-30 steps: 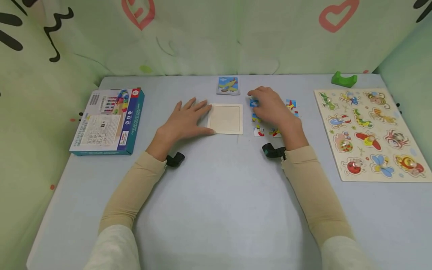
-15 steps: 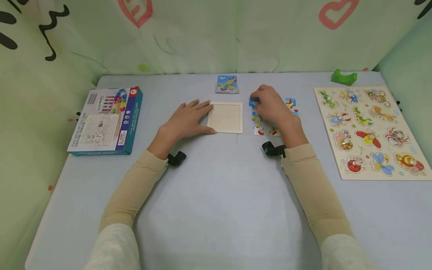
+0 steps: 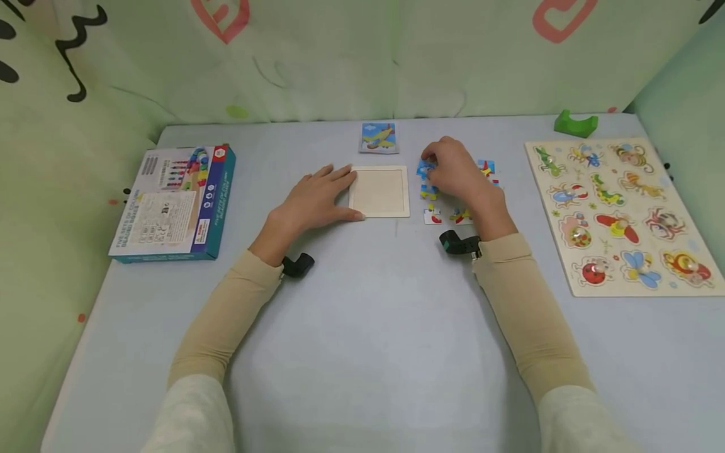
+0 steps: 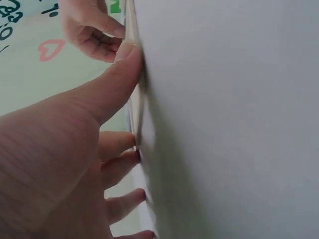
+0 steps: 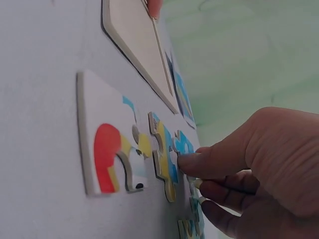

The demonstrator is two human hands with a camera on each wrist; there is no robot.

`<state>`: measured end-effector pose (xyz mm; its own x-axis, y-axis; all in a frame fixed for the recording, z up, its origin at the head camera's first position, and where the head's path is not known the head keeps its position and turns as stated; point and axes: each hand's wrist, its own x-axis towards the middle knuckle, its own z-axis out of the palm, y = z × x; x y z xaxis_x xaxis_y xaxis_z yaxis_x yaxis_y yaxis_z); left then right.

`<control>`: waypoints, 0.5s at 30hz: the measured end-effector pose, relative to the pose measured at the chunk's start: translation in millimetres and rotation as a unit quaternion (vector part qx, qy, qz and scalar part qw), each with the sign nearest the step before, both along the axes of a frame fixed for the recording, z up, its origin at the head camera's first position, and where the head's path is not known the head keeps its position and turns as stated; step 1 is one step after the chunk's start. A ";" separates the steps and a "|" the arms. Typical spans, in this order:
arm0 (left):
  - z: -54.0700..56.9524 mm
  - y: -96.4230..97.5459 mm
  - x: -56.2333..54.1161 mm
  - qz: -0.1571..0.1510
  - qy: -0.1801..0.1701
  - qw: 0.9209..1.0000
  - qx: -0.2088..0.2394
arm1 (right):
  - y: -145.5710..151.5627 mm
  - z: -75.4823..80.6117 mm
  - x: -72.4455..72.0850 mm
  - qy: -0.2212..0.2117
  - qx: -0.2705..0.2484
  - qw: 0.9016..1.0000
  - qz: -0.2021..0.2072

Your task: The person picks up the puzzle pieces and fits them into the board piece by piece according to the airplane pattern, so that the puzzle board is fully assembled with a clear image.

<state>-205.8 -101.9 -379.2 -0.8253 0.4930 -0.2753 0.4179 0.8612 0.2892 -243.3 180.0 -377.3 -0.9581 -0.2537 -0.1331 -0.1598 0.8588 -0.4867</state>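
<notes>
In the head view my left hand (image 3: pixel 318 200) lies by the left side of a small square wooden puzzle tray (image 3: pixel 378 192), thumb and index finger touching its edge and the other fingers spread. My right hand (image 3: pixel 455 170) is over several jigsaw pieces to the tray's right. Its thumb and fingers pinch a blue piece (image 5: pixel 186 144) at the far left of the group. Nearer in the right wrist view are a yellow-and-blue piece (image 5: pixel 165 154) and a white piece with a red shape (image 5: pixel 105 134). The right hand covers some pieces in the head view.
Behind the tray lies a picture card with a yellow plane (image 3: pixel 379 138). A flat box (image 3: pixel 172 202) is at the left. To the right are a wooden insect puzzle board (image 3: pixel 625 217) and a green curved block (image 3: pixel 576 124). Printed cloth walls surround the table.
My right hand's thumb and fingers have come together on the blue piece. The left hand stays at the tray's edge. The head view has shifted slightly.
</notes>
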 end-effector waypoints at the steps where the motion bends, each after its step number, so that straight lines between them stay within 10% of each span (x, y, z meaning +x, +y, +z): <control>1: 0.9 -0.3 -0.6 0.000 -0.007 1.000 0.002 | -0.1 0.6 0.4 -0.004 -0.002 1.000 -0.005; 15: 2.6 -11.1 -9.4 -0.005 -0.076 0.995 0.064 | 3.1 0.8 -1.3 -0.010 -0.011 1.000 0.007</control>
<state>-215.2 -113.0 -376.7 -0.7742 0.5395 -0.3310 0.3685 0.8094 0.4573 -244.6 183.1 -376.5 -0.9517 -0.2700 -0.1459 -0.1620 0.8457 -0.5084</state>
